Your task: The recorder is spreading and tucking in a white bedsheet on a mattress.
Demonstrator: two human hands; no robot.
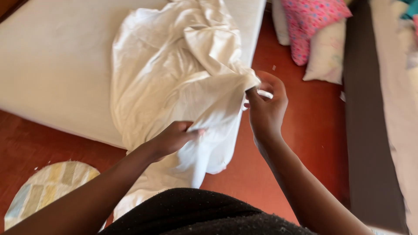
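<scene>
Left hand (174,137) clamped on white sheet (174,74), which lies bunched across the mattress (56,74). Right hand (266,104) pinches the sheet's corner, apparently between thumb and fingers.

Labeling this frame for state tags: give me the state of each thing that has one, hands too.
white sheet: crumpled, lying on the mattress, its edge hanging to the floor
left hand: fingers closed on the sheet
right hand: pinching a sheet corner
mattress: bare
pillows: piled on the floor
</scene>
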